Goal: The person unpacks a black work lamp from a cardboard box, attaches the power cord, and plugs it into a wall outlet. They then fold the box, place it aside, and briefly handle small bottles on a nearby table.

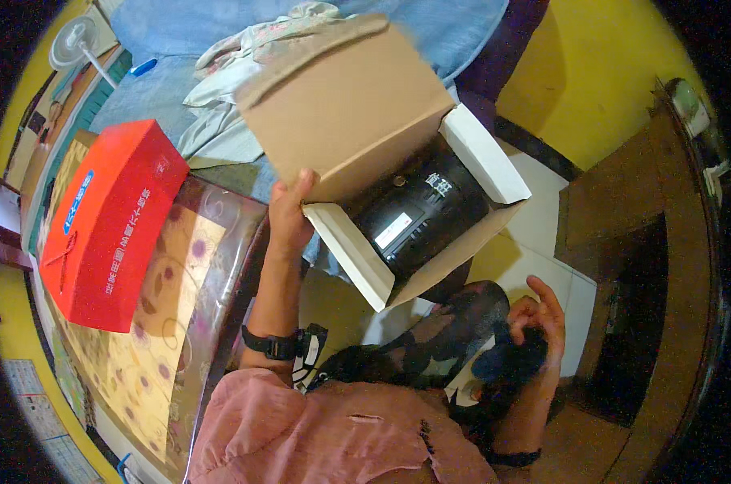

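My left hand (291, 211) is closed around the left edge of an open cardboard box (345, 97), thumb on the rim near the hinge of the raised lid. The box is tilted, brown inside with white side walls. A black object (418, 206) with white markings, a pale label and slots lies inside; I cannot tell its exact kind. To the lower right, apart from the box, my right hand (541, 316) is raised with its index finger stretched and other fingers partly bent. A dark, blurred item (506, 359) is beside its wrist; no hold on it shows.
A red gift bag (111, 226) lies on a flower-patterned table cover (196, 250) at the left. Crumpled pale cloth (220, 105) rests on a blue-covered surface (164, 32) behind. A white fan (73, 42) stands far left, and brown wooden furniture (615, 218) lines the right.
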{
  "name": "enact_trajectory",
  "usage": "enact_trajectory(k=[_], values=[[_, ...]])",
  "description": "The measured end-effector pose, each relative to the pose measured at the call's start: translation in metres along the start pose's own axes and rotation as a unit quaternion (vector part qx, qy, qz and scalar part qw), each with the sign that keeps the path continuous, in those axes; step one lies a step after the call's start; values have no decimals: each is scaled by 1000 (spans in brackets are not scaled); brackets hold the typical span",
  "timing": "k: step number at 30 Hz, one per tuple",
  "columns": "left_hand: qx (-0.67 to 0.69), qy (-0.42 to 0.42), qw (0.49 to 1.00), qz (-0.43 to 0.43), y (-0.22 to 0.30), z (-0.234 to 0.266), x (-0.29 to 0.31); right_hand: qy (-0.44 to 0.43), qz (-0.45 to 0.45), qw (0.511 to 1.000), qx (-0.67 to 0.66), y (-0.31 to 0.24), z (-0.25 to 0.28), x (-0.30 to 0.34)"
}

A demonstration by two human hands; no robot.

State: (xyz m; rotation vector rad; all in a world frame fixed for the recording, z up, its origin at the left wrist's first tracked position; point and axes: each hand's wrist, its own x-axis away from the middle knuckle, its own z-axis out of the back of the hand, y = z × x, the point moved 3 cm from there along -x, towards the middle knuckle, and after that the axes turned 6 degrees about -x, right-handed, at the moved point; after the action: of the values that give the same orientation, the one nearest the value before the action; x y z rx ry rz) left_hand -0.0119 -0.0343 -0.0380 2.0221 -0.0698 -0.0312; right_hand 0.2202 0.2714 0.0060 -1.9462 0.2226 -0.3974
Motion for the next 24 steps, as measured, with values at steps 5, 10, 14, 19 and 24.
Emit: enact_trajectory(k=[5,10,14,19,24], values=[[-140,97,985,21,13,-14,-3,-132,-1,981,140,-15,-59,-18],[-651,151,718,-193,94,-25,48,-186,32,919,347,-12,-86,-45],[-522,-56,815,-245,109,-65,53,-181,62,908,372,3,-84,-50],[-778,-360,489,-159,31,-126,10,-138,162,888,408,13,-79,-44],[-814,-488,301,-94,-40,-117,-24,-156,201,864,435,18,-76,-33]])
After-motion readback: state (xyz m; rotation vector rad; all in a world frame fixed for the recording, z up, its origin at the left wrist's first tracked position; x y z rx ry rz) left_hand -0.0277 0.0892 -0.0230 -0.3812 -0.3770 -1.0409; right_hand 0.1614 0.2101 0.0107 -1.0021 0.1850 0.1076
